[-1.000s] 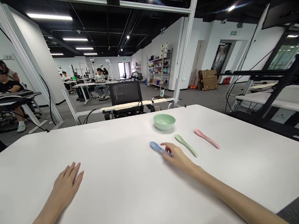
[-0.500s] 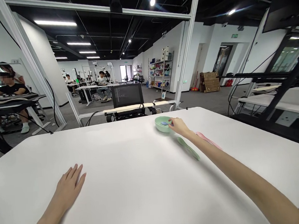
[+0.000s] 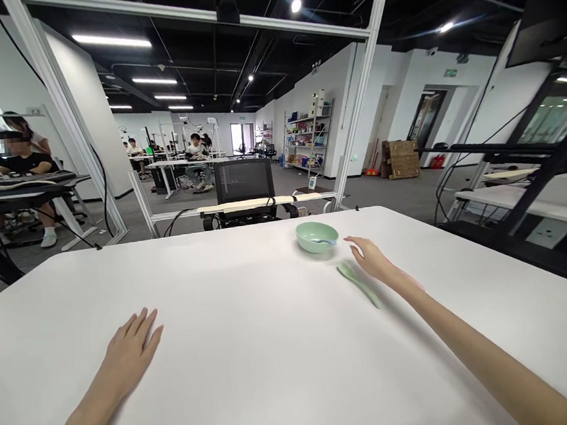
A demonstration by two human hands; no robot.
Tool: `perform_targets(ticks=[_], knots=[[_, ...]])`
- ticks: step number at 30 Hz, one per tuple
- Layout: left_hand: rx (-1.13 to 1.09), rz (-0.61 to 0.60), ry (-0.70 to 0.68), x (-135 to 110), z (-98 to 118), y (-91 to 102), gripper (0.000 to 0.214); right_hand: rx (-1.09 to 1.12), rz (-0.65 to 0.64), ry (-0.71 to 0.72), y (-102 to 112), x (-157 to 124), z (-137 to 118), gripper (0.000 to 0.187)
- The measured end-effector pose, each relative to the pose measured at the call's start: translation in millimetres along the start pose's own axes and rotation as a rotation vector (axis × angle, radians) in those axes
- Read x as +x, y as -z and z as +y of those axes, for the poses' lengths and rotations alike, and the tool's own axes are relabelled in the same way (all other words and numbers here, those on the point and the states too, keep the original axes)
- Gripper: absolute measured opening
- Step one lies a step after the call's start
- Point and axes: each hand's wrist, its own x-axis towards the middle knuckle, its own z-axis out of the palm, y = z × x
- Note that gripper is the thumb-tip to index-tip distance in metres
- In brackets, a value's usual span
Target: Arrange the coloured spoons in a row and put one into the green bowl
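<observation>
Near the far edge of the white table (image 3: 233,322) stands a green bowl (image 3: 311,244), with a blue spoon (image 3: 326,241) lying in it. My right hand (image 3: 371,258) hovers just right of the bowl, fingers apart and holding nothing. Below the bowl a green spoon (image 3: 359,285) rests on the tabletop, left of my forearm. A pink utensil (image 3: 411,277) is mostly covered by my right wrist and forearm; only a sliver of its edge shows. On the left, my left hand (image 3: 131,351) lies flat on the table with its fingers stretched out.
A metal frame (image 3: 362,93) rises beyond the table's far edge. Behind it are a black mesh chair (image 3: 244,181) and a shelf rack (image 3: 309,137) with various goods. Several people sit or stand at desks farther back, and a wooden crate (image 3: 400,159) is on the floor.
My right hand has let go of the blue spoon, which now lies in the green bowl, and has drawn back to the right. The left hand stays put.
</observation>
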Motion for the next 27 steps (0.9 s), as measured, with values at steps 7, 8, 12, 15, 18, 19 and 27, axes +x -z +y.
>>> perform_targets(ticks=[7,8,12,15,18,19,27], knots=[[0.014,0.001,0.001,0,0,1.3,0.078,0.137,-0.287,-0.001,-6,-61,24,0.059],[0.017,0.002,-0.002,0,0,1.4,0.079,0.166,-0.293,-0.015,-7,-64,24,0.059],[0.026,0.004,-0.001,0,0,2.1,0.079,0.218,-0.273,-0.044,-7,-66,21,0.057],[0.019,-0.004,-0.002,0,2,5.0,0.079,0.218,-0.264,-0.037,-6,-66,21,0.054],[0.009,-0.019,0.006,-1,6,10.5,0.078,0.199,-0.243,-0.017,-8,-63,22,0.052],[0.009,-0.027,0.009,-1,8,12.5,0.078,0.184,-0.217,-0.015,-9,-61,22,0.051],[0.041,-0.045,0.01,-3,13,15.2,0.08,0.036,0.037,-0.008,5,15,-16,0.045]])
